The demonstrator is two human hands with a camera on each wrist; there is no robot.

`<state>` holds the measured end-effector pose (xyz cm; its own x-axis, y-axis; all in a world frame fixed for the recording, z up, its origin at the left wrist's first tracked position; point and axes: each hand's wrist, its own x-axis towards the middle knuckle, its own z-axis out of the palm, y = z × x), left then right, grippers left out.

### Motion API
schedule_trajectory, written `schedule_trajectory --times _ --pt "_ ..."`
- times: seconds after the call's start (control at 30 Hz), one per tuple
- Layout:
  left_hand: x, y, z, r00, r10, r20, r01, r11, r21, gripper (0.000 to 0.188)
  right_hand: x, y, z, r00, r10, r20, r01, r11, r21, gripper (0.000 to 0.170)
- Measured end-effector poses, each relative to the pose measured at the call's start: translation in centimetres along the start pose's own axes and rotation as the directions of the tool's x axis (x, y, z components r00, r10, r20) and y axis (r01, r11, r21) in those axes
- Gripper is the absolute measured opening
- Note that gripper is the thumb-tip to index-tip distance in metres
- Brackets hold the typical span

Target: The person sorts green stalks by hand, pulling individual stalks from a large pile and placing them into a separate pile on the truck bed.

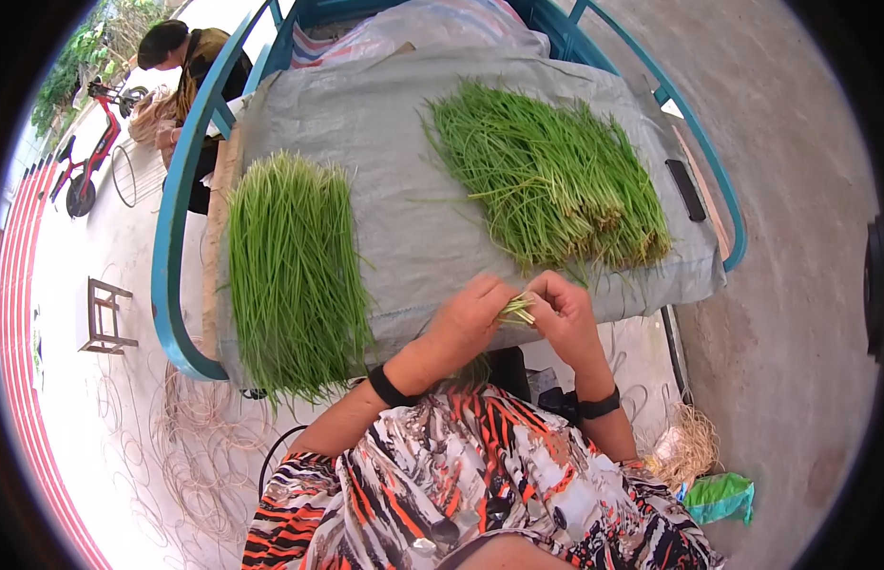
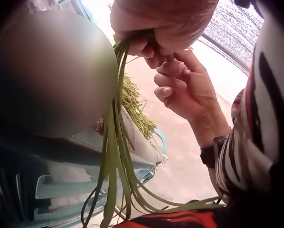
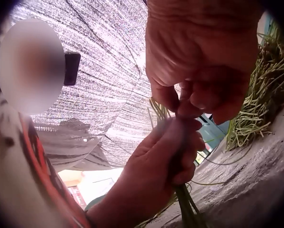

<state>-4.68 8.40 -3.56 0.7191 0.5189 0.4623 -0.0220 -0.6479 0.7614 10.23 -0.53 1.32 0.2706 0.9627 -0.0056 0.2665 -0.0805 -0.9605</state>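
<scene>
My left hand (image 1: pixel 464 325) grips a small bunch of garlic chives (image 1: pixel 518 309) just over the near edge of the grey sheet (image 1: pixel 404 237). Pale cut ends stick out past its thumb toward the right hand, while the long green leaves (image 2: pixel 114 175) hang down below the fist in the left wrist view. Close beside it, my right hand (image 1: pixel 568 325) has its fingers curled, thumb and fingertips pinching at the stem ends. In the right wrist view the fingertips of both hands meet by the pale stems (image 3: pixel 157 110); the pinch itself is partly hidden.
A neat stack of chives (image 1: pixel 295 275) lies left on the sheet, a looser heap (image 1: pixel 547 171) right, near a dark phone (image 1: pixel 685 190). Teal rails (image 1: pixel 166 256) border the cart. Beyond are a seated person (image 1: pixel 200 66), a stool (image 1: pixel 105 315) and a straw-coloured bundle (image 1: pixel 687 445).
</scene>
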Motion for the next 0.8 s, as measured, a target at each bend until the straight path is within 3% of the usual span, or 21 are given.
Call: schedule_trajectory --times 0.1,0.17,0.3,0.4,0.43,0.47,0.5,0.6,0.67,0.8 --pt "0.0 0.1 -0.6 0.999 -0.015 0.030 0.011 0.993 0.118 0.029 -0.1 0.2 -0.2 0.998 0.042 -0.049 -0.041 0.999 0.033 0.011" --pt "0.0 -0.2 -0.9 0.997 -0.029 -0.074 0.039 0.989 0.144 0.030 0.1 0.4 -0.8 0.986 0.090 -0.142 -0.082 0.995 0.061 0.010" --pt "1.3 0.3 -2.8 0.955 0.123 -0.270 -0.030 0.945 0.326 0.015 1.8 1.3 -1.5 0.894 -0.084 -0.440 -0.063 0.949 -0.309 0.014" --pt "1.2 -0.6 -2.8 0.915 0.028 -0.403 0.004 0.997 0.079 0.012 2.7 1.1 -1.6 0.876 -0.070 -0.478 -0.231 0.808 -0.542 0.016" --pt "1.1 -0.8 -2.8 0.907 -0.173 -0.383 0.075 0.963 -0.258 0.017 2.9 1.2 -1.5 0.881 -0.082 -0.467 -0.242 0.770 -0.591 0.017" --pt "0.9 -1.0 -2.7 0.888 -0.351 -0.298 0.134 0.816 -0.562 0.023 3.0 1.4 -1.5 0.886 -0.096 -0.454 -0.247 0.730 -0.637 0.017" --pt "0.7 -1.1 -2.6 0.861 -0.484 -0.158 0.177 0.577 -0.798 0.029 3.2 1.7 -1.4 0.891 -0.112 -0.440 -0.250 0.688 -0.681 0.018" --pt "0.6 -1.7 -2.3 0.769 -0.637 -0.057 0.346 0.490 -0.800 0.027 3.5 3.2 -1.4 0.867 -0.238 -0.437 -0.169 0.686 -0.708 0.016" --pt "0.2 -2.8 -1.6 0.731 -0.682 0.038 0.381 0.361 -0.851 0.030 3.4 2.9 -1.5 0.870 -0.227 -0.439 -0.178 0.685 -0.706 0.015" --pt "-0.5 -4.1 -0.7 0.770 -0.636 0.054 0.383 0.393 -0.836 0.029 3.0 3.5 -1.7 0.846 -0.271 -0.460 -0.126 0.736 -0.666 0.012"
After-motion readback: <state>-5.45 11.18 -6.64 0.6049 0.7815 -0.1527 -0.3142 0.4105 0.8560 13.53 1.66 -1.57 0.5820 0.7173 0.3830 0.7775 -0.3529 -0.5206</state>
